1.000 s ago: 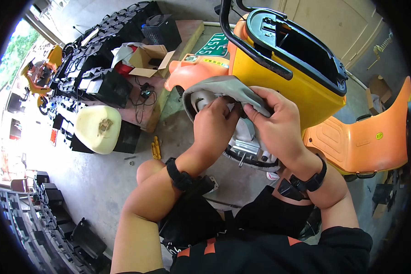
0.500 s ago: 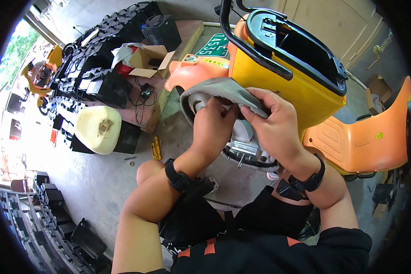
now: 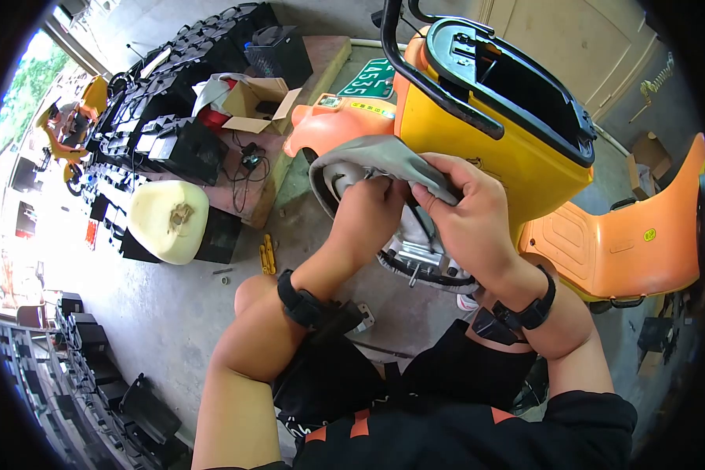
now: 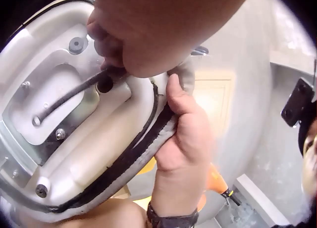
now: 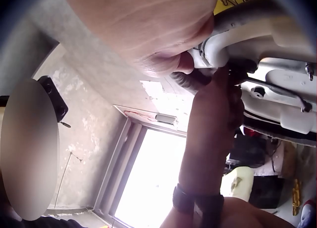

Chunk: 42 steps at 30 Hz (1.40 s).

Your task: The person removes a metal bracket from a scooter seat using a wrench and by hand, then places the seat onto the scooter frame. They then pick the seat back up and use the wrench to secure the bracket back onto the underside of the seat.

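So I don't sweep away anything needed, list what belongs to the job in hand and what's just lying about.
Job in hand, it seems:
- grey cover, gripped by the right hand
- pale moulded shell
- long dark bar at the left hand

Lying about, apparently:
- cream cushion
- yellow item on the floor
- open cardboard box
- black cases

Looks like a workshop or garage for scooters. Has a bare concrete floor (image 3: 164, 329) with a yellow tool (image 3: 268, 254) and a small nut-like bit (image 3: 225, 280) on it. Holds a yellow scooter (image 3: 509, 176), plus an orange one (image 3: 94, 95) by the bright opening. Keeps black boxes (image 3: 189, 153) in rows, with a carton (image 3: 248, 124) and loose cables (image 3: 248, 162). Includes a seat (image 4: 94, 143) with a bolted underside and a bare foam pad (image 3: 153, 223).
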Motion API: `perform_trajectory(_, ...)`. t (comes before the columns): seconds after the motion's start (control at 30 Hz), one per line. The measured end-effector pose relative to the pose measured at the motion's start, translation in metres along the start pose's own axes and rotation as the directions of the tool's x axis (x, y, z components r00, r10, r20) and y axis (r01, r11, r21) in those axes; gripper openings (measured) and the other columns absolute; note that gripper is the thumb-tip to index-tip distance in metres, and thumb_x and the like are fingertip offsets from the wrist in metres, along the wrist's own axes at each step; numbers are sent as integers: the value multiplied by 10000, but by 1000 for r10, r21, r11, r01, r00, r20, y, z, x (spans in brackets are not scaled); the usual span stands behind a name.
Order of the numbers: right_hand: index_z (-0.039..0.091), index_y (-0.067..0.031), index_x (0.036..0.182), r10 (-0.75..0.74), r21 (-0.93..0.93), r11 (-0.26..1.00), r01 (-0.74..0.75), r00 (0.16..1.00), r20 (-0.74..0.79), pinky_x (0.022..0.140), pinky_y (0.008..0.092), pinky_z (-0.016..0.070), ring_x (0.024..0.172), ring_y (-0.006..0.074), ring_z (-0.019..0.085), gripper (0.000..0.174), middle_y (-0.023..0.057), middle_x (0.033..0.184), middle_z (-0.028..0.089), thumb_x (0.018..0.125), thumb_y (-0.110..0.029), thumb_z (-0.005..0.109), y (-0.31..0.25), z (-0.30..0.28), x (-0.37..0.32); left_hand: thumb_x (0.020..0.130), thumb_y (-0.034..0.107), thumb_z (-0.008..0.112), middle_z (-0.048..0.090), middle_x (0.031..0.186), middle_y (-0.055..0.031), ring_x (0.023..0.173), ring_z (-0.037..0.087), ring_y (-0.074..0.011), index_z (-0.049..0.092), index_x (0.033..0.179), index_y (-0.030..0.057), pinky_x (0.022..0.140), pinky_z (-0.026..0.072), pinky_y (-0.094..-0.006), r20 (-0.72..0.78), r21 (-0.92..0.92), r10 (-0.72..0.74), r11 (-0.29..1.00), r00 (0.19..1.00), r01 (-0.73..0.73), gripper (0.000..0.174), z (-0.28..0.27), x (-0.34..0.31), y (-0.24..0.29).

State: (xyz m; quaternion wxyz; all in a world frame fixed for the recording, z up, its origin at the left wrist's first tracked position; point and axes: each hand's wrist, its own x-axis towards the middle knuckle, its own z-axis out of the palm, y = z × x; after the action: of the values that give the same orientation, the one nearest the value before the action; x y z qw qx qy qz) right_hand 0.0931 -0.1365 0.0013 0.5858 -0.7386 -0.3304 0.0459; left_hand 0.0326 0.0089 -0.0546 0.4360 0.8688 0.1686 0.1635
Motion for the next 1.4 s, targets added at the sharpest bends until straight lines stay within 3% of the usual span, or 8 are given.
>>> perform_trajectory(0.2,680,7,1119,1,2,1000,-1,1000,2,785,293,534,840,220,712,290,153,963,725,837,-39,730,4,-1,1,978,282,546,654,748,-243,693,665,-357,689,894,-42,661,496,-426,150,-288,-300,898,942,332,363,-1,6,1)
perform_trajectory(0.5,680,5,1119,12,36,999,-12,1000,-2,778,287,531,844,199,710,292,151,961,725,834,-34,731,3,-1,0,940,269,595,669,860,-267,799,658,-430,680,934,-33,700,507,-463,4,64,12,998,1000,-13,313,-8,-3,18)
perform_trajectory(0.63,678,12,1119,-6,14,1000,6,1000,-1,776,286,530,847,200,709,291,157,965,723,836,-32,728,1,-2,0,941,275,593,669,860,-267,798,658,-428,679,929,-33,702,506,-464,28,-45,-46,998,999,47,320,-2,3,2)
perform_trajectory(0.7,677,14,1119,-5,7,1000,5,1000,1,776,285,530,849,201,709,291,158,967,723,836,-32,728,2,-3,1,948,276,585,666,846,-267,776,660,-424,677,930,-35,689,507,-454,120,-234,-210,944,970,234,325,1,6,-3)
perform_trajectory(0.9,677,17,1119,39,34,999,-40,999,7,775,283,528,843,196,703,287,154,966,722,840,-32,725,2,-4,1,966,286,567,665,772,-243,690,666,-363,675,923,-45,655,499,-418,24,-3,12,1000,1000,-12,350,-5,0,10)
perform_trajectory(1.1,677,16,1118,23,38,999,-23,1000,3,770,280,526,830,189,699,286,152,959,720,839,-28,725,2,-4,1,962,282,572,653,736,-245,683,671,-342,669,918,-58,653,499,-413,105,-268,-177,943,979,199,356,2,6,-1)
perform_trajectory(1.3,677,14,1121,28,36,999,-29,1000,7,774,279,527,834,186,700,291,151,956,722,837,-25,726,2,-4,1,966,280,554,656,764,-249,703,665,-335,675,950,-60,688,502,-415,58,-70,-21,997,998,25,362,0,4,0)
perform_trajectory(1.4,678,13,1119,15,6,1000,-15,1000,-4,775,278,527,837,188,702,289,150,955,723,837,-27,728,2,-5,1,960,281,559,662,778,-249,711,667,-359,677,957,-56,698,504,-427,79,-180,-62,981,995,75,358,3,7,-9)
